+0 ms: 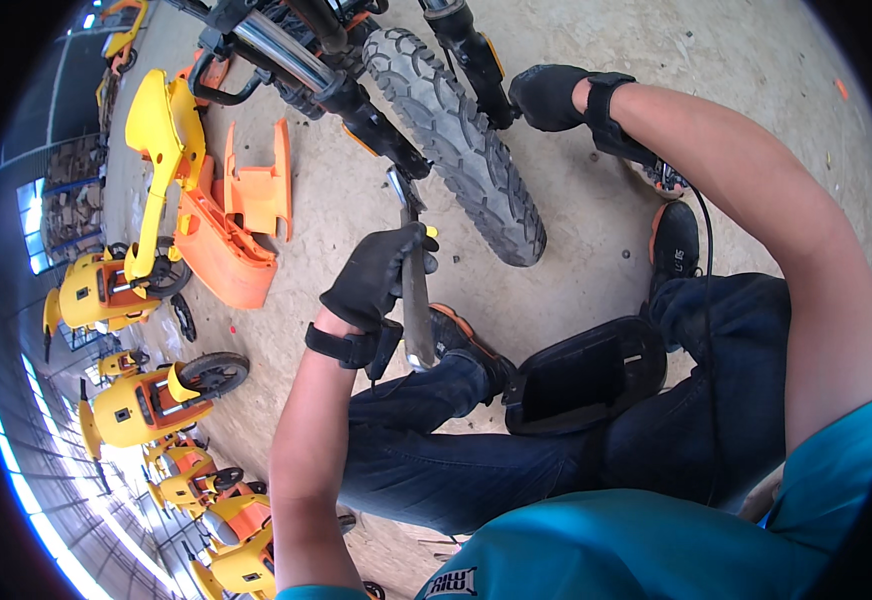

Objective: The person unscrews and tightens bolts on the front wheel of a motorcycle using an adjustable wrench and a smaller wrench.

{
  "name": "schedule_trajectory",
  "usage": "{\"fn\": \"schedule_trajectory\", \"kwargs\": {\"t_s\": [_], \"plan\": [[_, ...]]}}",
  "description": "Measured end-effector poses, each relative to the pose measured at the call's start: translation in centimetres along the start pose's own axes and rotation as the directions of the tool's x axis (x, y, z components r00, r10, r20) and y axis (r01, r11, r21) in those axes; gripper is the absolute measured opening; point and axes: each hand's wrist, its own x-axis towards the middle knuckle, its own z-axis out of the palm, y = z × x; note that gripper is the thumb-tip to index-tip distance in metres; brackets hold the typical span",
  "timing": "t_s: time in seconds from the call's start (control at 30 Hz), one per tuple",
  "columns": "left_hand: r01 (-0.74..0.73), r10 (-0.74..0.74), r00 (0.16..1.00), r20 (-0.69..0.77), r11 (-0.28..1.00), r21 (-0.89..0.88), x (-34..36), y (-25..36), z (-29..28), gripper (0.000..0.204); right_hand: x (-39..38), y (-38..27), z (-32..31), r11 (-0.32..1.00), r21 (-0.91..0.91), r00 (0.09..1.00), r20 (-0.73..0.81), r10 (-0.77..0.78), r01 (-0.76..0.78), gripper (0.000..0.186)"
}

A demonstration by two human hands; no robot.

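Head view: front wheel (446, 125) betw. fork legs (351, 105), looks fitted; tightness unclear.
L hand (376, 272): fingers closed round metal tool (416, 315), tip nr L fork end (413, 163).
R hand (553, 98): by R fork end (497, 108); finger grip hidden, can't tell.
Orange panels (218, 250): loose on floor (596, 220), unfitted.

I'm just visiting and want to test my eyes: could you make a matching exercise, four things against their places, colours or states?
Things:
1. Left hand
2. Right hand
3. Tyre
4. Shirt

Descriptions:
A. Grey and knobbly
B. Blue-green
C. Gripping a metal tool
D. By a fork leg's lower end

Pairs: 1-C, 2-D, 3-A, 4-B
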Motion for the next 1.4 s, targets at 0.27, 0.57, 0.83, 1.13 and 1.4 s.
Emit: {"fn": "schedule_trajectory", "kwargs": {"t_s": [0.27, 0.57, 0.83, 1.13, 1.4], "plan": [[0.071, -0.071, 0.996, -0.061, 0.997, 0.009, -0.1, 0.2, 1.5, 0.039, -0.2, -0.5, -0.2, 1.000, -0.010, 0.999, 0.037, 0.020, -0.020, 0.028], [0.076, -0.075, 0.994, -0.076, 0.997, 0.011, 0.5, -1.1, 2.1, 0.036, -0.7, -0.8, -0.1, 0.998, -0.022, 0.997, 0.030, 0.065, -0.064, 0.028], [0.029, -0.028, 0.995, -0.095, 1.000, 0.009, 0.6, -1.6, 2.8, 0.037, -0.4, -1.4, -0.7, 0.997, -0.069, 0.996, 0.070, 0.048, -0.043, 0.027], [-0.032, 0.131, 0.945, -0.300, 0.948, 0.316, 6.8, -10.6, 6.8, 0.032, 0.6, -0.8, -1.5, 0.993, -0.108, 0.993, 0.111, -0.031, 0.043, 0.022], [-0.021, 0.218, 0.891, -0.399, 0.897, 0.442, 16.5, -19.1, 5.8, 0.062, 0.1, -0.7, -1.8, 0.998, -0.060, 0.997, 0.079, -0.020, 0.025, 0.022]]}}
